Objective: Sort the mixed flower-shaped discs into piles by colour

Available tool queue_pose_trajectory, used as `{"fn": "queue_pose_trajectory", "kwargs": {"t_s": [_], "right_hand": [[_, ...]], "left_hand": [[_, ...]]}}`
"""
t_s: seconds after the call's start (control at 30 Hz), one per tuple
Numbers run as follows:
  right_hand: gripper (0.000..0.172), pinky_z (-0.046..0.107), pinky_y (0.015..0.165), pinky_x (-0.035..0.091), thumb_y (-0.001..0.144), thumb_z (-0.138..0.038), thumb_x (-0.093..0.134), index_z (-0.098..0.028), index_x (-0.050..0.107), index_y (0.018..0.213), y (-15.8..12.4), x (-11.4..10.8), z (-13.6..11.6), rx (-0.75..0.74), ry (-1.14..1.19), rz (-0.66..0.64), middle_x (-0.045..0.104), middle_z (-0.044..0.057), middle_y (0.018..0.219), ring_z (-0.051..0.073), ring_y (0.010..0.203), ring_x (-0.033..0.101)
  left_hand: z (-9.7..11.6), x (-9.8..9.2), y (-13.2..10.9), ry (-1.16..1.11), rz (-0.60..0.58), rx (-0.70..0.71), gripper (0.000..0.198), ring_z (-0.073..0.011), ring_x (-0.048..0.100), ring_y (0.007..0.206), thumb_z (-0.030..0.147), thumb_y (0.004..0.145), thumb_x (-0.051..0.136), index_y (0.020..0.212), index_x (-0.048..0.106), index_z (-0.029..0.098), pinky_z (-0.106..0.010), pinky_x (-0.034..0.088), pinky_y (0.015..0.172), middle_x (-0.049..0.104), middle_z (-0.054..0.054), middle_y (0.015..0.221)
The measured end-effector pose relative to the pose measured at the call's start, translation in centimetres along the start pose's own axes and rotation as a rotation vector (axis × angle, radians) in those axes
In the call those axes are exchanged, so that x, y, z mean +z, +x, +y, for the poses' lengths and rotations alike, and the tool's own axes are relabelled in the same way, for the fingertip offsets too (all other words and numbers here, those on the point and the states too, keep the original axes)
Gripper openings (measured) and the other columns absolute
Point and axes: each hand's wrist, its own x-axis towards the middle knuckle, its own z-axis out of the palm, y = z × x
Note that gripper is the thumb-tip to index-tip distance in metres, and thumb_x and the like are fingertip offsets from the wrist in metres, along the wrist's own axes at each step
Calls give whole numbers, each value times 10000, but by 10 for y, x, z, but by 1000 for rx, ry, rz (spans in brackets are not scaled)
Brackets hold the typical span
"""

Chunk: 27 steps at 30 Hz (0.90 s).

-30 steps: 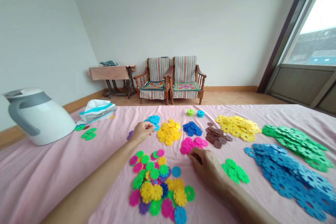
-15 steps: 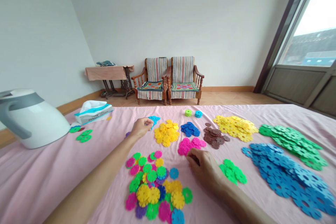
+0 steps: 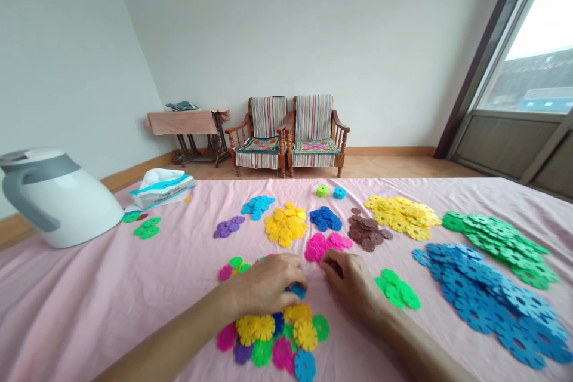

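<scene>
My left hand (image 3: 273,283) is over the mixed pile of plastic flower-shaped discs (image 3: 257,328), its thumb and fingers bent round a blue flower disc (image 3: 297,292). It hides the middle of that pile. At the near edge of the pink disc pile (image 3: 324,245) rests my right hand (image 3: 347,274), its fingers curled together. Whatever they may hold is hidden. A small bright green disc pile (image 3: 397,289) lies right beside that hand. Beyond the hands are yellow discs (image 3: 286,224), dark blue discs (image 3: 325,218), purple discs (image 3: 229,227) and light blue discs (image 3: 258,206).
Brown discs (image 3: 367,233) and larger piles of yellow (image 3: 403,216), green (image 3: 496,242) and blue discs (image 3: 492,298) spread across the right side. Two small disc stacks (image 3: 322,191) stand at the back. A white kettle (image 3: 76,203) and a tissue pack (image 3: 162,188) occupy the left.
My left hand has come back from the light blue pile, moving right and nearer, to the mixed pile. The purple and light blue piles now show fully. My right hand stays put.
</scene>
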Motion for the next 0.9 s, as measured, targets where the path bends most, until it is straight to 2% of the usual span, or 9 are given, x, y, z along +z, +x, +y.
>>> {"fn": "queue_pose_trajectory", "kwargs": {"t_s": [0.13,0.3,0.5,0.63,0.73,0.83,0.9], "right_hand": [[161,218,521,273,832,-213,456,-182,551,705,0,1,2,-12,-2,2,534,-25,587,105,543,447],[161,218,525,277,831,-215,455,-182,552,706,0,-2,0,-6,-1,-6,547,-21,598,107,554,455],[178,218,523,281,831,-216,450,-177,553,691,0,-3,-5,4,4,-3,566,-9,604,111,559,465],[186,220,527,286,834,-216,447,-178,553,686,-1,-2,-5,6,12,10,583,-3,613,115,566,476],[183,221,526,290,830,-220,452,-179,550,681,-1,-3,-6,14,7,5,579,-4,606,118,564,477],[178,222,536,302,828,-221,454,-178,569,700,-1,-3,-6,23,6,-1,589,3,621,122,576,492],[175,222,545,308,827,-216,452,-177,581,715,-1,-4,-6,22,5,-2,597,6,636,124,588,501]], "left_hand": [[-2,0,1,21,-9,1,148,-176,568,901,152,755,620,889,649,206,-265,423,823,615,-23,901],[-3,-3,1,13,-17,-21,223,-170,541,911,114,708,635,909,605,207,-254,416,804,587,-16,932],[-5,-3,4,-79,-1,-58,224,-133,516,780,91,642,637,819,537,186,-205,403,657,556,12,852],[-13,-3,8,-236,25,-109,142,-104,497,650,72,638,586,732,544,170,-193,377,579,541,37,697],[-39,-9,13,-388,169,-265,97,-106,515,609,98,643,578,724,577,152,-196,401,562,560,31,644],[-83,-20,20,-469,535,-567,97,-119,563,598,121,608,633,678,570,144,-206,450,574,583,25,609],[-115,-26,23,-438,658,-673,97,-114,560,561,121,620,627,677,552,146,-202,444,538,572,28,578]]}}
